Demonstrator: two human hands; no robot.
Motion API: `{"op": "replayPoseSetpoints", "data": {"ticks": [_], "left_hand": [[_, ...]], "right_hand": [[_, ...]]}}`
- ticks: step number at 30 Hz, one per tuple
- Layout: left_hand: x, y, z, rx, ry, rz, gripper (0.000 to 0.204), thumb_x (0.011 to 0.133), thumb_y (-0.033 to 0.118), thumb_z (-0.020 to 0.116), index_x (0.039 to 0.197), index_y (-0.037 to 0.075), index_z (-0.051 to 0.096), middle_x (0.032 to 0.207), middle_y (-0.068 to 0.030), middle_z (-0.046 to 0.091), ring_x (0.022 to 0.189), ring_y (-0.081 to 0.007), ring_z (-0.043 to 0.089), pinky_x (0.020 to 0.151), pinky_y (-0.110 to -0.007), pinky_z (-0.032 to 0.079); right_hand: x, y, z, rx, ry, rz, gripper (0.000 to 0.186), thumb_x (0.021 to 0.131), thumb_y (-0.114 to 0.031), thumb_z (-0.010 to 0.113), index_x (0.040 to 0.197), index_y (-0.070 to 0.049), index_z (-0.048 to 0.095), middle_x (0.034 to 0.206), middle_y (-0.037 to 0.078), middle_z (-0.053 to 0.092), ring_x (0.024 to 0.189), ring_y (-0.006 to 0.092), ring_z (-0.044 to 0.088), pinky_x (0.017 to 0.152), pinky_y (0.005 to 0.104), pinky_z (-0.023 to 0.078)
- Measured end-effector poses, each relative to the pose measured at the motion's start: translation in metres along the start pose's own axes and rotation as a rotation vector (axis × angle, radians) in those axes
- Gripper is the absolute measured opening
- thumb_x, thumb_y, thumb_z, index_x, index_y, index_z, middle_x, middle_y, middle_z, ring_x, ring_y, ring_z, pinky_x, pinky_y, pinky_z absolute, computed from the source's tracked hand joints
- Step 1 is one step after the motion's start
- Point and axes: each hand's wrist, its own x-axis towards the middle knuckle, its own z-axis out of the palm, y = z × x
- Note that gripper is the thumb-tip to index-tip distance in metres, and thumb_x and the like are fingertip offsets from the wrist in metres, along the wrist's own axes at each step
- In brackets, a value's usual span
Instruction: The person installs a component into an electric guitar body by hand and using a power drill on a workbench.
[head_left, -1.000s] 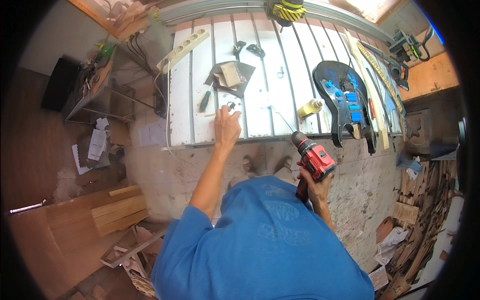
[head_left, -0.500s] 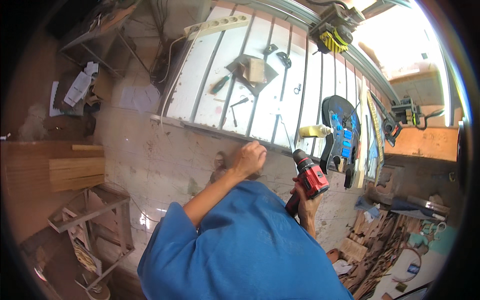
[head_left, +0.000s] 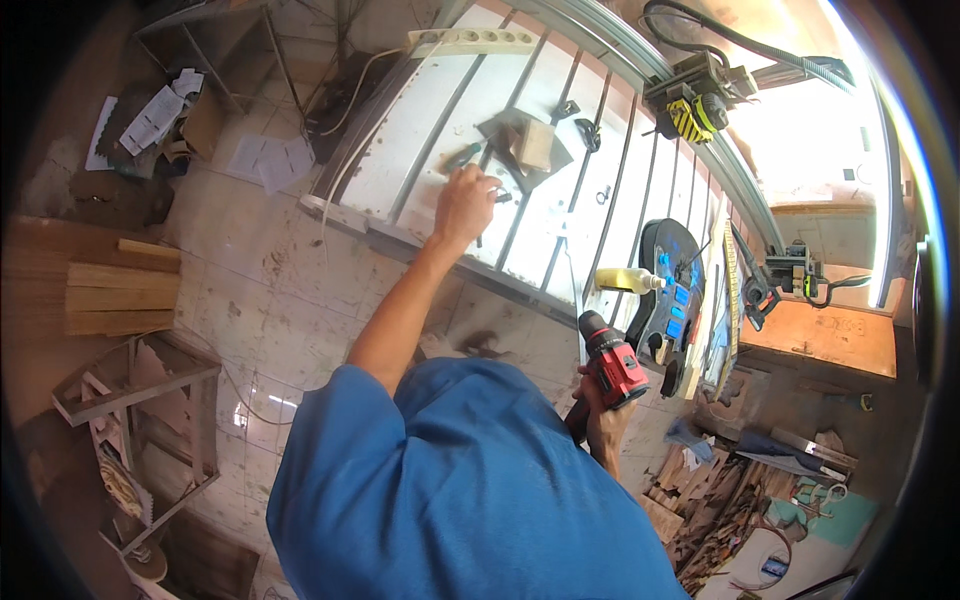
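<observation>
My right hand (head_left: pixel 604 412) grips a red and black cordless drill (head_left: pixel 617 372), its chuck pointing toward the bench. My left hand (head_left: pixel 466 207) is over the slotted white bench (head_left: pixel 390 130), fingers apart with nothing visibly in them. Under and beside its fingers lies a small dark tool (head_left: pixel 503 197), partly covered, its kind unclear. Just past the fingertips is a screwdriver (head_left: pixel 463 157) with a green and dark handle. A wooden block (head_left: pixel 533 145) sits on a dark flat piece farther off. Right of it lies a yellowish bottle (head_left: pixel 628 280), beside a black guitar body (head_left: pixel 668 285) bearing blue pieces.
A pale power strip (head_left: pixel 475 41) lies at the bench's far left corner. Above the far right stands a metal gantry with a yellow-striped spindle (head_left: pixel 697 117). Wood offcuts (head_left: pixel 715 500) are piled at lower right; a metal frame (head_left: pixel 150 400) stands at left.
My left hand has moved from in front of the bench edge to over the small tools, its arm stretched forward. My right hand still holds the drill. The view has shifted slightly.
</observation>
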Motion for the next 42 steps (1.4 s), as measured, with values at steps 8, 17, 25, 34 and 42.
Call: {"op": "replayPoseSetpoints", "data": {"ticks": [8,17,25,34,42], "left_hand": [[-0.038,0.003,0.006,-0.051,0.173,-0.174,0.015,0.088,0.005,0.071,0.103,0.007,0.073,0.101,-0.0109,0.064,0.097,-0.0327,0.062,0.087,-0.043,0.053],[-0.047,0.001,-0.006,-0.102,0.102,-0.138,0.013,0.091,0.010,0.068,0.102,0.004,0.072,0.100,-0.0141,0.067,0.096,-0.0331,0.065,0.086,-0.044,0.054],[-0.093,0.055,0.026,-0.315,-0.108,-0.143,0.012,0.092,0.014,0.071,0.097,0.003,0.072,0.090,-0.0126,0.070,0.078,-0.0286,0.071,0.071,-0.042,0.055],[-0.042,0.007,-0.001,0.227,-0.225,-0.370,0.035,0.087,0.033,0.081,0.095,0.002,0.067,0.092,-0.0182,0.072,0.088,-0.0375,0.072,0.078,-0.048,0.056],[-0.054,0.005,-0.008,0.314,-0.395,-0.407,0.026,0.086,0.020,0.070,0.093,-0.004,0.072,0.094,-0.0294,0.073,0.096,-0.0455,0.072,0.086,-0.052,0.057]], "right_hand": [[-0.004,-0.005,0.002,-0.023,0.033,0.024,0.050,0.087,-0.005,0.074,0.132,0.002,0.055,0.103,0.015,0.074,0.076,0.0182,0.070,0.065,0.0329,0.059],[0.000,-0.001,0.003,-0.010,0.013,-0.004,0.042,0.087,-0.005,0.073,0.126,0.004,0.060,0.102,0.015,0.075,0.074,0.0182,0.070,0.065,0.0333,0.058],[0.001,-0.004,0.002,-0.004,0.033,-0.020,0.039,0.088,-0.007,0.075,0.123,0.003,0.062,0.102,0.014,0.075,0.072,0.0184,0.070,0.065,0.0336,0.058],[0.001,0.003,0.003,0.046,0.060,-0.028,0.038,0.088,-0.006,0.076,0.123,0.004,0.064,0.101,0.014,0.076,0.074,0.0164,0.070,0.065,0.0323,0.058],[-0.003,0.017,0.008,0.226,0.114,-0.025,0.034,0.090,-0.002,0.076,0.121,0.004,0.066,0.101,0.012,0.076,0.076,0.0146,0.070,0.068,0.0312,0.058]]}}
